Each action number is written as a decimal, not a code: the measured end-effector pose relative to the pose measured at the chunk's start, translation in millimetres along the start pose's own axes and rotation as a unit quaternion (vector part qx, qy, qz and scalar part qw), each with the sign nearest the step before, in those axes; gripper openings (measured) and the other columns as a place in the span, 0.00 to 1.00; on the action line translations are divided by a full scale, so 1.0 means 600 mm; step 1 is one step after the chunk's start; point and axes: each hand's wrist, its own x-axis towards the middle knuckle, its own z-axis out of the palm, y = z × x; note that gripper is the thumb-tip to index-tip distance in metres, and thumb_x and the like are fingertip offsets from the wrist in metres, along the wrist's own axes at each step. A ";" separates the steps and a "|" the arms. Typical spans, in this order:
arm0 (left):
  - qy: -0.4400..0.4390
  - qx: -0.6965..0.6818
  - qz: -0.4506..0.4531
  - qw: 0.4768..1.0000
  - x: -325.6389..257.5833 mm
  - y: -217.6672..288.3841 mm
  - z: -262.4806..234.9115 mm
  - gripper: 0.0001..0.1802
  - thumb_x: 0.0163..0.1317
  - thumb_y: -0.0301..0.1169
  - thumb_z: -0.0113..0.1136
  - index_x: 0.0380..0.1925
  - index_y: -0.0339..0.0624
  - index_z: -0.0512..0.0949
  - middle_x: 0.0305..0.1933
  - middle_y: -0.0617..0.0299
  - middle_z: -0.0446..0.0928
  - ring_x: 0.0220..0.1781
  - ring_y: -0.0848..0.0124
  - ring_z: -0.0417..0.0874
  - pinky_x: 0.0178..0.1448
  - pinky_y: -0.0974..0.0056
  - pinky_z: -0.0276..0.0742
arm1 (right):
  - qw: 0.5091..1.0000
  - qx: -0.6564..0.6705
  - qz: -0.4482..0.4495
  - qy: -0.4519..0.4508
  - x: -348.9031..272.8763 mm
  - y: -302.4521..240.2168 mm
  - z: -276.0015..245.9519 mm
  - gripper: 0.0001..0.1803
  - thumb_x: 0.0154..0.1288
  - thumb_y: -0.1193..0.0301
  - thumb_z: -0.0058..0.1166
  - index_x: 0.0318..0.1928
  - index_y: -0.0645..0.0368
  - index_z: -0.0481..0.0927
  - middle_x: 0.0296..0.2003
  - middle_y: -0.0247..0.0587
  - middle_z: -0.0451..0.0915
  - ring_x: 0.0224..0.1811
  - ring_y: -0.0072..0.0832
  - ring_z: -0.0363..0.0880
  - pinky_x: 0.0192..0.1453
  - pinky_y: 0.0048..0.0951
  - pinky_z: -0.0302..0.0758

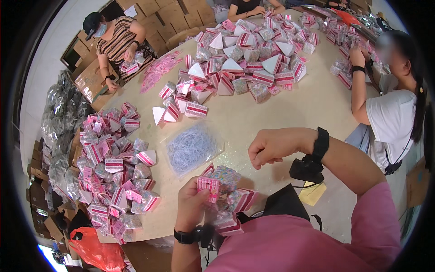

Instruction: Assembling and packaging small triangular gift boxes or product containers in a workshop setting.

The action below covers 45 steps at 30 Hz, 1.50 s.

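Observation:
My left hand (190, 204) is closed near the table's front edge, its thumb pressing on a small pink printed card (208, 188). Bunched against that hand are cake-slice-shaped pieces (247, 199) with white and dark-pink layers, along with a clear packet of pastel beads (226, 177). To the right, my right hand (276, 146) hovers over the table, fingers curled in and pressed together; whatever they may hold is too small to see. Between and beyond my hands lies a clear bag of thin white loops (192, 147).
Cake-slice packs are heaped on the left (113, 165) and in a far pile (244, 59). Loose pink cards (158, 72) lie at the far left. Co-workers sit or stand around the table (281, 115). A red plastic bag (95, 249) is at lower left, a yellow paper (312, 194) at right.

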 end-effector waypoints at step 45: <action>-0.028 0.039 0.125 0.991 0.118 -0.001 0.101 0.05 0.64 0.28 0.53 0.30 0.40 0.73 0.21 0.66 0.70 0.22 0.80 0.67 0.27 0.74 0.63 | 0.905 0.161 -0.119 0.374 -0.019 0.043 0.038 0.07 0.58 0.78 0.48 0.36 0.65 0.78 0.25 0.35 0.77 0.20 0.15 0.73 0.24 0.18 0.71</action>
